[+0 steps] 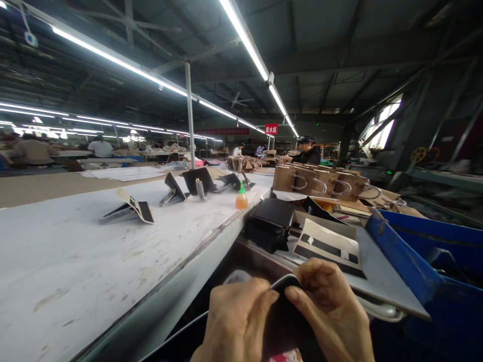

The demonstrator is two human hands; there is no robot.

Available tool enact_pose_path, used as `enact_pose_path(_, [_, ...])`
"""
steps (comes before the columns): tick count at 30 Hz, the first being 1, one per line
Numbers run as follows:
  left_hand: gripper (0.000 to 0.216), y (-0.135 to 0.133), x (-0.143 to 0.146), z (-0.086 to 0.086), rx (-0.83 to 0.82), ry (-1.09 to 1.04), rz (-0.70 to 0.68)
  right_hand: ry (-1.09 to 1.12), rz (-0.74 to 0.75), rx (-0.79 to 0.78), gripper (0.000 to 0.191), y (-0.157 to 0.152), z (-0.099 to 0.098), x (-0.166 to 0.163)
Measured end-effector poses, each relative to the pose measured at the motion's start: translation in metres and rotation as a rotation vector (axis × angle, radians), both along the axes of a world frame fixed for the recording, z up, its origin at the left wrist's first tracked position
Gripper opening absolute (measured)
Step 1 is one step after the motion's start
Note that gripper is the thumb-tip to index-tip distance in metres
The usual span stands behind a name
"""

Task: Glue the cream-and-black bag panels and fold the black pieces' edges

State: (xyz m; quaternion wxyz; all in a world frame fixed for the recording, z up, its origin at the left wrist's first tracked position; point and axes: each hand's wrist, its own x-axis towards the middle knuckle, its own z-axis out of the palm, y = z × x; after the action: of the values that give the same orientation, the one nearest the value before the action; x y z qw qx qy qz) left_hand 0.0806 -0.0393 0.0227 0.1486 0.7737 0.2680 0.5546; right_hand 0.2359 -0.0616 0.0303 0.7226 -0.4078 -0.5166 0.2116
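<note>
At the bottom of the view my left hand (237, 322) and my right hand (332, 309) both pinch a folded black card piece (284, 322) with a white edge, thumbs meeting at its top fold. Both hands are closed on it. Just beyond them lies a stack of flat black-and-white printed cards (327, 246), and to its left a pile of black folded pieces (269, 223).
A long white-topped table (94, 261) runs on the left, bearing folded black pieces standing up (198, 181) and an orange glue bottle (241, 199). A blue bin (430, 261) stands at right. Brown paper bags with handles (320, 182) line up behind; other people work far off.
</note>
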Motion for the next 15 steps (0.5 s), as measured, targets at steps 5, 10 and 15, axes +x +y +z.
enact_pose_path(5, [0.025,0.001,0.001,0.0,-0.075,0.082,-0.087,-0.591,0.043,-0.026,0.03,-0.005,0.02,0.019])
enact_pose_path(10, [0.025,0.002,-0.006,0.01,-0.193,0.112,-0.215,-0.337,0.336,-0.344,0.054,-0.004,0.025,0.034])
enact_pose_path(15, [0.033,0.018,-0.009,0.017,-0.375,-0.101,-0.41,-0.286,0.489,-0.272,0.043,0.027,0.009,0.033])
